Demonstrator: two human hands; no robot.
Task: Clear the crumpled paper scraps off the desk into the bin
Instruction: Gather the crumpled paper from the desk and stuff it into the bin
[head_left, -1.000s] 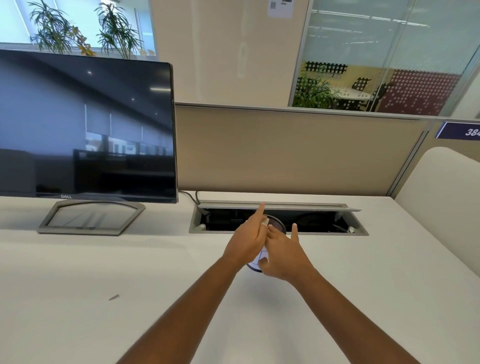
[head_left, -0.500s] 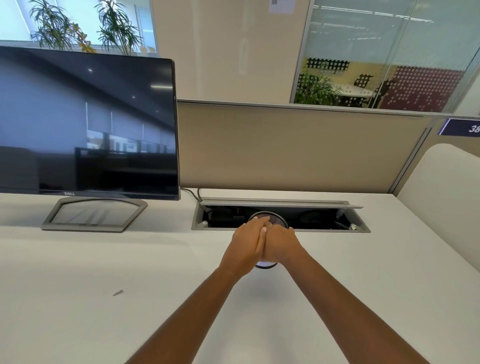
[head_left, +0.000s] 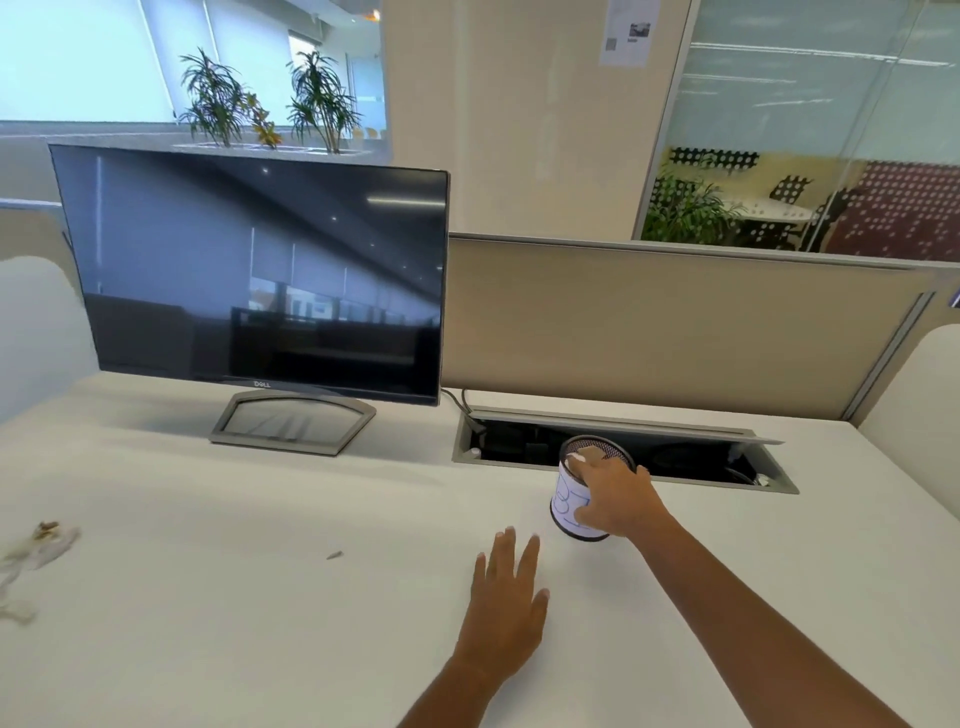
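Observation:
A small round mesh bin (head_left: 569, 506) with a white label stands on the white desk (head_left: 260, 597), in front of the cable slot. Crumpled paper (head_left: 589, 455) shows inside its rim. My right hand (head_left: 615, 501) grips the bin from its right side, fingers over the rim and thumb on the label. My left hand (head_left: 509, 597) lies flat on the desk with straight fingers, just left of and nearer than the bin. Several crumpled paper scraps (head_left: 36, 551) lie at the desk's far left edge. A tiny scrap (head_left: 335, 555) sits mid-desk.
A black monitor (head_left: 254, 275) on a grey stand (head_left: 293, 423) occupies the back left. An open cable slot (head_left: 623, 449) runs along the back behind the bin. A beige partition (head_left: 675, 332) closes off the rear, and a white divider (head_left: 914, 389) the right.
My hands, which were pressed together over the bin, have parted. The left hand dropped flat onto the desk; the right took hold of the bin. The view swung left and shows scraps.

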